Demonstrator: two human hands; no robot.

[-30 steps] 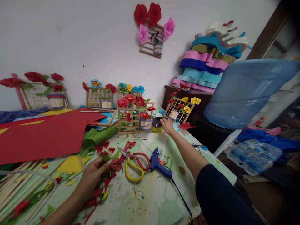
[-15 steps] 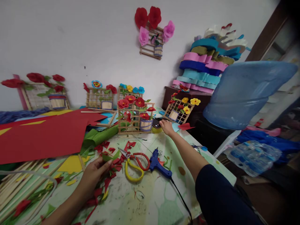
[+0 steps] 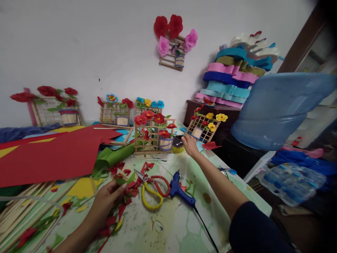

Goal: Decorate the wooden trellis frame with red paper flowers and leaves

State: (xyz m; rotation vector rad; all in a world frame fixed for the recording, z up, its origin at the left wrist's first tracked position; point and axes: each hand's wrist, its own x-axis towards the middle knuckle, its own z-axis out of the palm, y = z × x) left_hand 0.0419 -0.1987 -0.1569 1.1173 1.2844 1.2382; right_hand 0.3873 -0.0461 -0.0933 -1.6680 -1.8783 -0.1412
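Note:
My left hand (image 3: 109,193) pinches a green paper leaf (image 3: 129,178) between thumb and fingers, low over red and green paper scraps (image 3: 123,202). Beside it lie scissors (image 3: 152,193) with one red and one yellow handle. A blue hot glue gun (image 3: 181,189) rests to their right, its black cord running toward me. My right hand (image 3: 190,144) reaches to the far side of the table, closed at the right edge of a dark phone (image 3: 178,141). Under the phone a yellow round thing (image 3: 177,149) shows. Part of the right fingers is hidden.
Stick trellises with paper flowers (image 3: 154,135) stand along the wall. Red paper sheets (image 3: 52,158), a green paper roll (image 3: 113,156) and thin sticks (image 3: 23,211) cover the left. A big blue water bottle (image 3: 273,109) stands beyond the table's right edge.
The whole view has shifted slightly down and to the right. My left hand still holds the leaf, and my right hand stays by the phone.

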